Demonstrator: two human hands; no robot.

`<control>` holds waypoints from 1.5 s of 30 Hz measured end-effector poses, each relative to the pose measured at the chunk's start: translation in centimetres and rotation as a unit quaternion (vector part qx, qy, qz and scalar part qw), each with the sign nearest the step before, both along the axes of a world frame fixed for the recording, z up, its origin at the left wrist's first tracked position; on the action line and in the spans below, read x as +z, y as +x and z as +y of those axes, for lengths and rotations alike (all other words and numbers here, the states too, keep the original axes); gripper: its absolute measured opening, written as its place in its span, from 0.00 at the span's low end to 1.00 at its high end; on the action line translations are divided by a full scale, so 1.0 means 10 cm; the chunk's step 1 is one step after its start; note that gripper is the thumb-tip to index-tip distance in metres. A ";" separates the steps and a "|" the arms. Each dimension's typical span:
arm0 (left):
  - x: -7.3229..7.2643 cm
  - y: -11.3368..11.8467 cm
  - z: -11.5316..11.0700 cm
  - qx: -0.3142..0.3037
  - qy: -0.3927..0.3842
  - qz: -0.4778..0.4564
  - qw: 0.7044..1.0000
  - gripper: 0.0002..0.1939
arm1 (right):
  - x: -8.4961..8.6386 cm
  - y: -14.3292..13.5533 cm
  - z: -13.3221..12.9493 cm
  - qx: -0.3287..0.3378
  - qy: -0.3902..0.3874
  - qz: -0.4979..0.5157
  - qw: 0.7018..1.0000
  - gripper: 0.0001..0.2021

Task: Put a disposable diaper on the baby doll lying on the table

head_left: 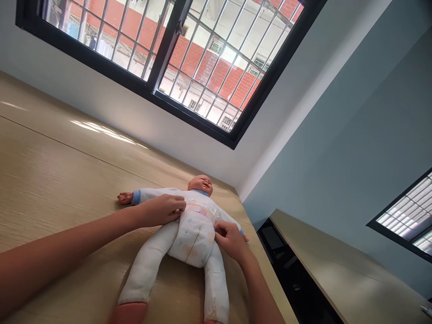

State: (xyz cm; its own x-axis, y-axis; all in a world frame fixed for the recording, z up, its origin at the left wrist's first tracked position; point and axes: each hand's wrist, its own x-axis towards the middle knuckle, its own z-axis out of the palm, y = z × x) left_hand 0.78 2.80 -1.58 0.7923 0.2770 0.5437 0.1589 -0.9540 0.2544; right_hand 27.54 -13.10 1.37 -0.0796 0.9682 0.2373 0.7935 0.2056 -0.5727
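A baby doll [202, 185] in a white top with blue cuffs lies on its back on the wooden table, its head toward the window and its arms spread. Round its hips is a white diaper [195, 238] with a coloured band at the waist. My left hand [166, 209] is closed at the left side of the diaper's waist, its fingers pinched together at the edge. At the other side, my right hand [230, 236] has its fingers curled against the diaper's edge. Whatever lies between the fingertips of either hand is too small to make out.
The wooden table [50, 180] runs along the wall below a barred window [209, 58]. Its right edge is close to the doll. Beyond it stands a second wooden surface [337, 261] with a dark side. Another window [408, 220] is at the far right.
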 end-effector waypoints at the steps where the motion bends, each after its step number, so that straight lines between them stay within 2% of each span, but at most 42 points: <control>1: 0.02 -0.01 0.00 -0.002 -0.020 0.001 1.000 0.07 | 0.03 0.02 -0.02 0.007 -0.024 0.018 1.000 0.09; 4: 0.09 -0.06 0.00 -0.017 -0.084 0.010 0.996 0.07 | 0.06 0.04 -0.04 0.004 -0.049 0.040 0.998 0.08; 7: 0.13 -0.09 0.00 -0.023 -0.131 0.023 0.991 0.05 | -0.05 -0.01 0.02 -0.032 0.002 0.022 0.999 0.10; 10: 0.11 -0.06 -0.02 -0.006 -0.128 0.024 0.991 0.06 | -0.19 -0.09 0.11 -0.079 0.063 0.009 0.995 0.12; 13: 0.08 -0.02 -0.07 0.018 -0.097 0.013 0.995 0.07 | -0.25 -0.13 0.14 -0.102 0.077 0.024 0.991 0.13; 15: 0.07 0.01 -0.09 0.024 -0.088 0.005 0.996 0.08 | -0.22 -0.10 0.13 -0.085 0.056 0.047 0.994 0.12; 18: 0.06 0.01 -0.09 0.025 -0.093 0.002 0.995 0.08 | -0.13 0.03 0.10 -0.030 -0.042 0.126 0.991 0.08; 20: 0.05 0.00 -0.06 0.025 -0.107 0.004 0.994 0.08 | -0.09 0.14 0.08 -0.018 -0.086 0.180 0.980 0.06; 25: 0.05 -0.01 -0.01 0.028 -0.171 -0.001 0.985 0.12 | -0.16 0.26 0.15 -0.106 -0.001 0.202 0.974 0.05; 28: 0.09 0.01 -0.09 0.046 -0.177 -0.008 0.983 0.09 | -0.22 0.18 0.18 -0.115 0.036 0.209 0.970 0.08; 31: 0.15 0.04 -0.21 0.056 -0.132 -0.031 0.989 0.11 | -0.21 0.03 0.17 -0.105 0.091 0.183 0.973 0.10; 36: 0.24 0.06 -0.37 -0.031 -0.088 -0.019 0.995 0.20 | -0.18 -0.13 0.11 -0.030 0.142 0.093 0.985 0.15; 39: 0.24 0.08 -0.38 -0.047 -0.083 0.010 0.995 0.24 | -0.18 -0.14 0.12 0.008 0.144 0.047 0.988 0.20; 45: 0.23 0.14 -0.37 -0.060 -0.066 0.026 0.996 0.19 | -0.10 -0.20 0.11 0.008 0.098 -0.052 0.994 0.21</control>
State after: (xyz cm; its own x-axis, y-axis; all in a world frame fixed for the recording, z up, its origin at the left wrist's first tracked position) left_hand 2.16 -0.89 0.68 0.8498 0.2447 0.4668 0.0616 -0.9257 0.3731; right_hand 25.58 -11.95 0.34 -0.1283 0.9030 0.4100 0.8426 0.3173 -0.4352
